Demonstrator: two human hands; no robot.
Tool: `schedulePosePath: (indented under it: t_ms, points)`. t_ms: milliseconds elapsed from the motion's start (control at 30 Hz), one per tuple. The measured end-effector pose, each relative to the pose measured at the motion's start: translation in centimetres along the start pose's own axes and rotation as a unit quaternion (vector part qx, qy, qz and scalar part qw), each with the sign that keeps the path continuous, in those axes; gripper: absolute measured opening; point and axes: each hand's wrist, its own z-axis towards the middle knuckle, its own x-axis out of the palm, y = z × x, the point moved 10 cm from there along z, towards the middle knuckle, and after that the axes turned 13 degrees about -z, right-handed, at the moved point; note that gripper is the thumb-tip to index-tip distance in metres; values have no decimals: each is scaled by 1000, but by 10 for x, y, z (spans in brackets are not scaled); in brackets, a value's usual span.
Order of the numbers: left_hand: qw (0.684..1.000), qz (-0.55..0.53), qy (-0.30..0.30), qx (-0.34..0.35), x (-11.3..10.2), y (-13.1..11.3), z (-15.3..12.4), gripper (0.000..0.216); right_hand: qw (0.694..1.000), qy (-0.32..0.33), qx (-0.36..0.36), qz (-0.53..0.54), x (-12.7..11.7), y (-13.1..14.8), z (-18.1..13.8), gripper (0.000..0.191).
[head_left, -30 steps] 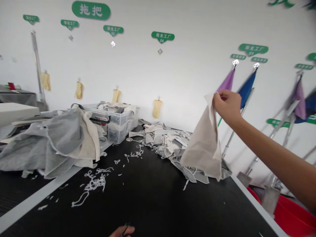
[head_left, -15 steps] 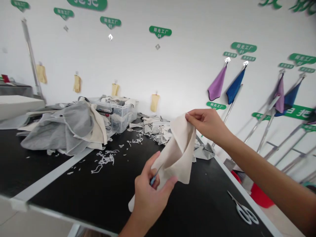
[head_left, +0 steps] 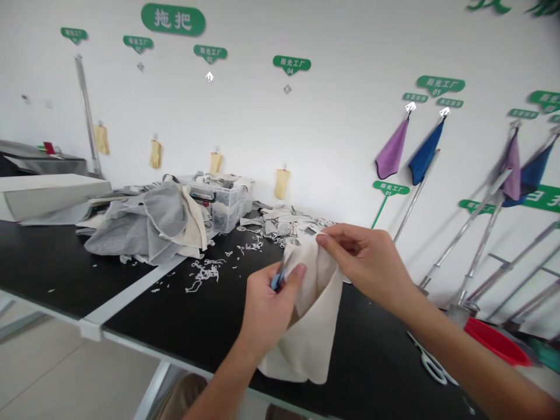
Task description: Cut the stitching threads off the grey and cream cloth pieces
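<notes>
A cream cloth piece (head_left: 310, 326) hangs between both hands above the near edge of the black table (head_left: 175, 318). My right hand (head_left: 367, 259) pinches its upper edge. My left hand (head_left: 266, 306) is closed on the cloth's other upper edge and also grips a small blue-handled tool (head_left: 278, 279), whose tip points up beside the thumb.
A heap of grey and cream fabric (head_left: 153, 224) and a clear plastic bin (head_left: 227, 204) lie at the back left. Cut pieces (head_left: 284, 221) and white trimmings (head_left: 205, 271) litter the middle. White scissors (head_left: 431, 361) rest at the right edge. A red basin (head_left: 496, 341) and mop poles stand on the right.
My right hand lowered the cloth from high on the right to in front of me. My left hand rose from the bottom edge and took hold of the cloth with the tool.
</notes>
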Motion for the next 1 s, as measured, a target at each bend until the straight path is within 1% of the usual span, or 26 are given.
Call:
schedulePosePath:
  t_ms: [33,100,167,267,367,433,533,633,700,767,833,867,900,1000]
  points:
    - [1000,-26,-16,0,-11,1,3,40,1000,9,1,-5,-2,-2,-4,22]
    - [997,-61,-52,6,-32,-1,8,43,998,52,-8,-20,0,-6,-12,19]
    - [997,-54,-58,24,-43,-12,13,45,994,95,-25,-40,7,-13,-22,17]
    - [996,32,-28,74,-40,-43,18,47,989,124,-41,-69,18,-27,-36,15]
    - [986,112,-9,122,-33,-69,23,47,986,129,-35,-101,26,-46,-45,16]
    - [980,142,5,137,-29,-77,30,46,985,126,-23,-118,29,-59,-50,16]
    - [971,181,16,152,-27,-81,41,43,984,136,-15,-113,37,-77,-58,17]
    - [965,199,4,171,-30,-86,49,42,988,137,-3,-68,44,-94,-66,18]
    - [963,201,7,179,-28,-89,53,42,993,119,10,-17,45,-103,-68,17]
    - [958,216,26,185,-22,-89,55,42,995,86,26,40,44,-111,-69,14]
    - [950,242,52,190,-13,-89,55,43,992,46,61,97,43,-118,-70,10]
    - [946,254,64,191,-9,-88,55,43,988,38,81,125,47,-121,-72,9]
    - [943,263,74,190,-6,-87,54,43,982,38,100,153,53,-121,-76,12]
    - [940,272,85,187,-1,-83,53,41,967,67,131,208,81,-106,-94,39]
